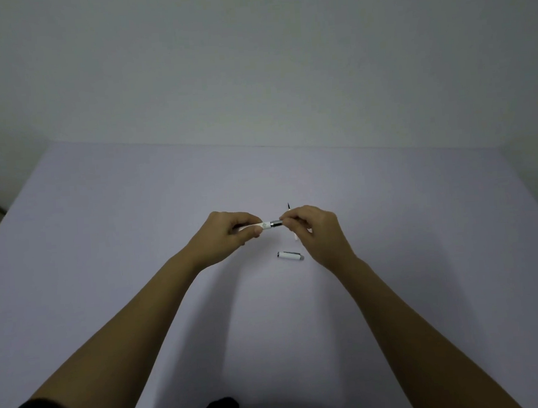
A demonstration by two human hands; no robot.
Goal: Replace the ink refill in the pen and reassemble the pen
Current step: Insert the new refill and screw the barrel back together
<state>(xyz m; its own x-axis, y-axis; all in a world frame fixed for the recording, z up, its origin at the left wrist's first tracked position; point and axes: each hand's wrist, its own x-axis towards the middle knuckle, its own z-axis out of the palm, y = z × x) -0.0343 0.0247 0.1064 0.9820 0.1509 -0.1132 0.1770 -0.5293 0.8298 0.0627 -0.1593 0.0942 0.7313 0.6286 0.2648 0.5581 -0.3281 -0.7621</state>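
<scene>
Head view, white pen [266, 225], silver collar, held level

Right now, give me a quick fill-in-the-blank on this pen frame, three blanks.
1. The pen is held above the table by ____ hands.
2. The white cap lies on the ____.
3. The cap lies nearer the ____ hand than the left hand.

Missing words: both; table; right

Single head-worn view, forward and down over the table [105, 247].
</scene>
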